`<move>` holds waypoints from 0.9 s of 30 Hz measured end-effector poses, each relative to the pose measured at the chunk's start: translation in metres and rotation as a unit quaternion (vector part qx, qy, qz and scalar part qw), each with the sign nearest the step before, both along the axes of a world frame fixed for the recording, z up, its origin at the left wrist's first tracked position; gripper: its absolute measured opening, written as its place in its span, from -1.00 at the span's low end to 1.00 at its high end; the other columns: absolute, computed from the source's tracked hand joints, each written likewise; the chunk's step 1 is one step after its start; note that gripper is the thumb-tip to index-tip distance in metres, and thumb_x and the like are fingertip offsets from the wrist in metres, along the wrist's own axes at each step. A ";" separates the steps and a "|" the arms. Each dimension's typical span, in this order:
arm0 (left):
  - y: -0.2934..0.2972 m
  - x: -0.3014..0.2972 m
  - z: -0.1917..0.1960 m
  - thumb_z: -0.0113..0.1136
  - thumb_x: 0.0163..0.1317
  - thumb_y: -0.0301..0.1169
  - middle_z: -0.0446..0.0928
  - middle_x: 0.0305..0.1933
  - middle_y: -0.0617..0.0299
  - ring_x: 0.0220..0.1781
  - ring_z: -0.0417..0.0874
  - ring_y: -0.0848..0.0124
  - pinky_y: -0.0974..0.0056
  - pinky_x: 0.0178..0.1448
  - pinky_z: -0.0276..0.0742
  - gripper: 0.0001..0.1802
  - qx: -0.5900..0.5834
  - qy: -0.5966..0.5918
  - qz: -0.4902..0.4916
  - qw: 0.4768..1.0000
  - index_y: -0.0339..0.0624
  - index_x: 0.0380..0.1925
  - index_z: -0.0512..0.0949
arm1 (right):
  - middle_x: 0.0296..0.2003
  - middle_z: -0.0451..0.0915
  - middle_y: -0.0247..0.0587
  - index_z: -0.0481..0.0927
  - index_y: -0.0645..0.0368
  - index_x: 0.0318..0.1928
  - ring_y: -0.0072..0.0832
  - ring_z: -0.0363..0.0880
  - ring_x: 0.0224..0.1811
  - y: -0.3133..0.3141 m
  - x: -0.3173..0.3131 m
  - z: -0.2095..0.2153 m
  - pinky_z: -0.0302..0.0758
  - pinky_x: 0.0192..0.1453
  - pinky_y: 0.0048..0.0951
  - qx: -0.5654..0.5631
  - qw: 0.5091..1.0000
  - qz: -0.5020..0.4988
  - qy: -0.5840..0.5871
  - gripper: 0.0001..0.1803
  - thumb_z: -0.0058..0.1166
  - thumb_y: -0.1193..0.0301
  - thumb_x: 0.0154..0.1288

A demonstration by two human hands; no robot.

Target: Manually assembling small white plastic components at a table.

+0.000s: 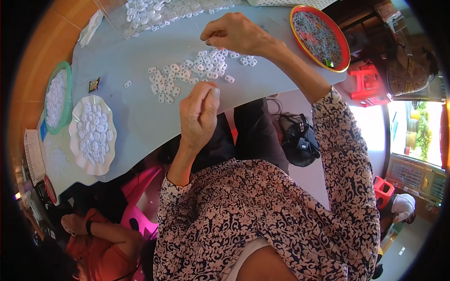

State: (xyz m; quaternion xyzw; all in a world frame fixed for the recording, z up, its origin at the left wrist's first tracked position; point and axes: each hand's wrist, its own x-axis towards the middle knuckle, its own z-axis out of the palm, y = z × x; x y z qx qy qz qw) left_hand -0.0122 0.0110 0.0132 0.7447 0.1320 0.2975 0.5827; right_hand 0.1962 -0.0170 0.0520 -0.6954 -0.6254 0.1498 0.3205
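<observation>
We have a white scalloped plate (75, 140) already filled, yet a loose scatter of small white plastic pieces (190, 72) remains on the pale tabletop (136, 107). Our right hand (236, 33) pinches at the scatter's far edge; our left hand (199, 114) curls closed, contents hidden.

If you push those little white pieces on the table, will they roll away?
Probably not. The little white pieces look flat and lie scattered without stacking, so they would likely slide on the smooth table. They seem light and stiff: the right hand pinches at them with just its fingertips.
</observation>
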 end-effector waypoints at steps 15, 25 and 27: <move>-0.006 0.024 0.025 0.05 0.29 -0.39 0.39 -0.53 0.34 -0.50 0.31 0.64 0.50 -0.46 0.21 -0.83 -0.039 -0.010 0.090 0.995 -0.31 -0.32 0.46 | -0.51 0.49 -0.33 0.52 0.32 -0.22 -0.63 0.43 -0.50 -0.059 -0.061 -0.015 0.39 -0.37 -0.59 0.100 0.830 -0.071 0.544 -0.75 0.05 0.33 0.33; -0.003 0.028 0.021 0.05 0.24 -0.43 0.36 -0.59 0.36 -0.55 0.29 0.62 0.47 -0.49 0.21 -0.87 0.008 0.011 0.079 0.997 -0.27 -0.41 0.46 | -0.52 0.50 -0.37 0.55 0.33 -0.23 -0.70 0.42 -0.47 -0.068 -0.057 -0.014 0.41 -0.37 -0.63 0.143 0.903 -0.091 0.396 -0.85 0.07 0.47 0.29; -0.002 0.028 0.020 0.05 0.23 -0.42 0.38 -0.59 0.35 -0.56 0.29 0.62 0.47 -0.49 0.22 -0.87 0.060 0.020 0.082 0.995 -0.27 -0.42 0.45 | -0.48 0.54 -0.37 0.56 0.32 -0.24 -0.73 0.45 -0.44 -0.067 -0.058 -0.011 0.44 -0.34 -0.64 0.154 0.932 -0.086 0.317 -0.89 0.07 0.53 0.25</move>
